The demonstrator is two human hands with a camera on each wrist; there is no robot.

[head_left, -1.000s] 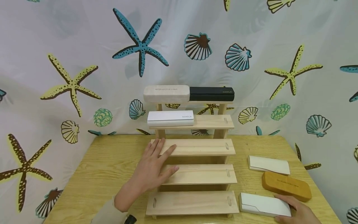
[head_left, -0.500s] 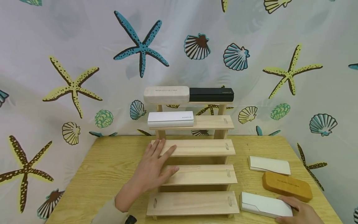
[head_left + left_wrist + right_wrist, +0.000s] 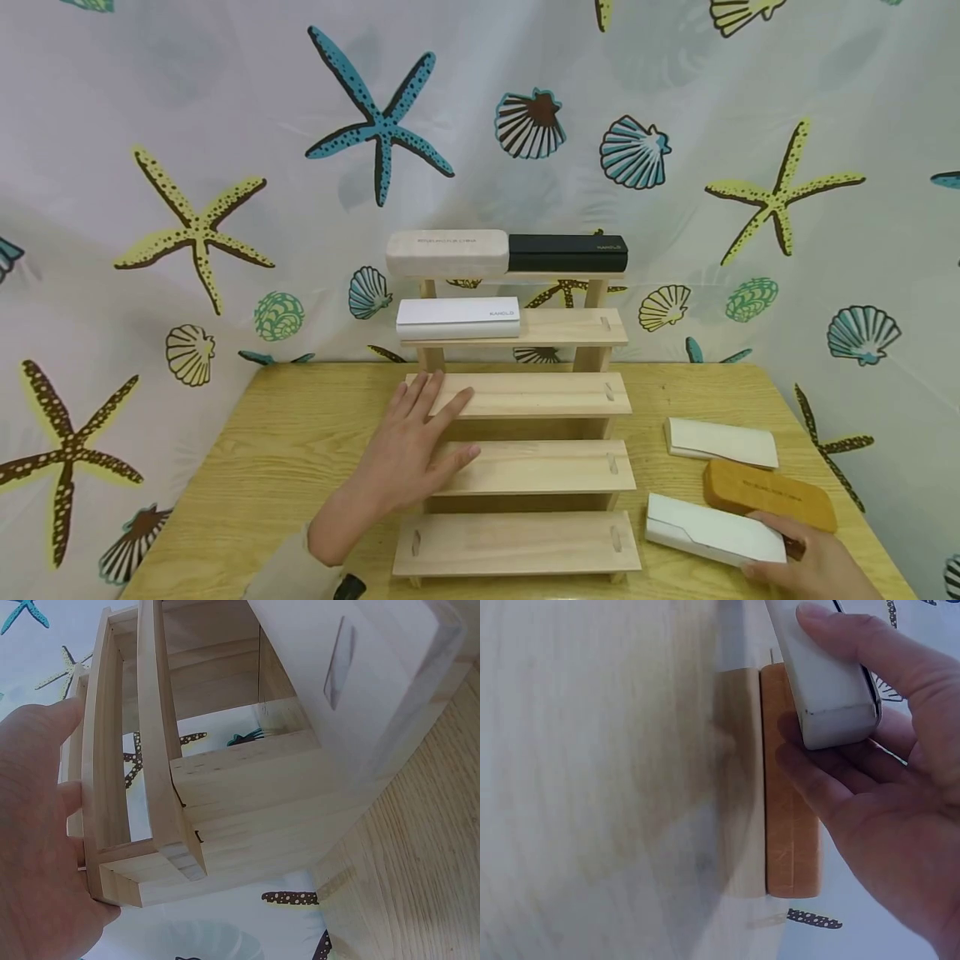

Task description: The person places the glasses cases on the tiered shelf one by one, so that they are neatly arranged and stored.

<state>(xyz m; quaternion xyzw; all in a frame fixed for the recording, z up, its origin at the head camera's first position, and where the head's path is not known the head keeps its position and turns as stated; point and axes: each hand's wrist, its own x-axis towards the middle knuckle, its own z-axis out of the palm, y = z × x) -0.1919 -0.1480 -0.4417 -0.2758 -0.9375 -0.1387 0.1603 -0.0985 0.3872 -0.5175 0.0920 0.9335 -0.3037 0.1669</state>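
Observation:
My right hand [image 3: 813,562] grips the right end of a white glasses case [image 3: 712,529], thumb on one side and fingers on the other. In the right wrist view the white case [image 3: 829,682] is held off the table, partly over an orange-brown glasses case [image 3: 791,825]. My left hand [image 3: 405,446] rests with spread fingers on the left side of a stepped wooden display rack [image 3: 525,542]. The left wrist view shows the left hand [image 3: 41,825] against the edges of the rack's boards.
A cream case [image 3: 722,442] lies behind the orange-brown one on the wooden table [image 3: 300,467]. A beige case [image 3: 447,252] and a black case [image 3: 567,252] sit on the rack's top board, a white case [image 3: 457,317] one board lower. A patterned curtain [image 3: 465,67] hangs behind.
My right hand has raised the white glasses case slightly off the table, its left end rising and shifting back a little. My left hand has stayed on the rack.

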